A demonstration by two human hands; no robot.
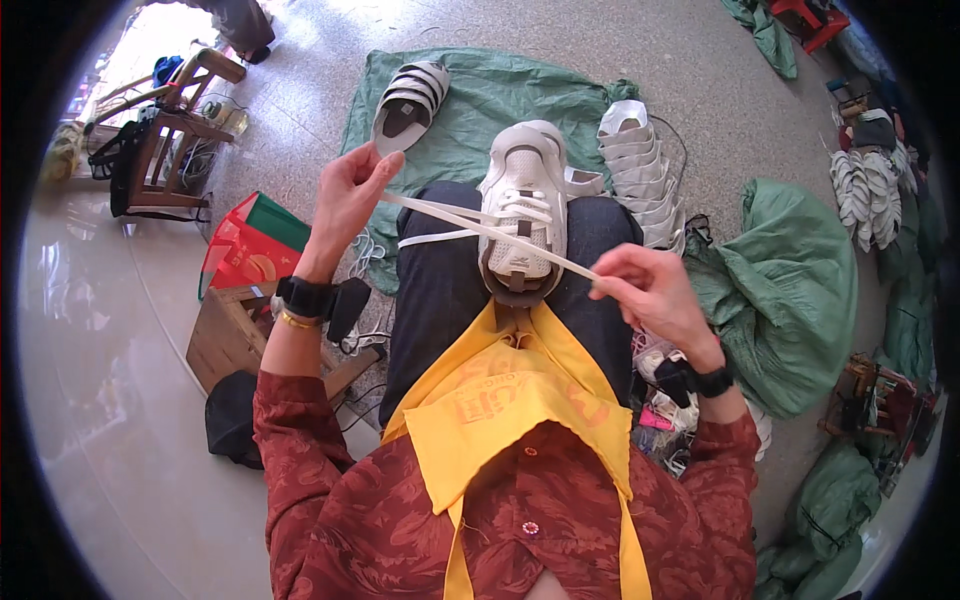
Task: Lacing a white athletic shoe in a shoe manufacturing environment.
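A light grey and white sneaker [522, 170] rests on my lap, between my thighs, its white laces partly threaded. My left hand [358, 192], raised left of the shoe, is closed on a white shoelace [440, 209]. Lower on the right, my right hand [648, 290] pinches a lace strand between thumb and fingertips. That strand stretches slantwise over the sneaker toward my left hand. Another lace end hangs loose over my left thigh, below the left hand. A yellow apron [510, 390] covers my lap up to the shoe's near end.
Ahead, a green sheet [490, 85] lies on the floor with stacked grey shoe uppers [418, 95] and a row of white ones [640, 170]. A green sack [785, 300] stands right. On the left are a wooden stool [235, 335], a red-green bag [245, 245] and a wooden chair [175, 150].
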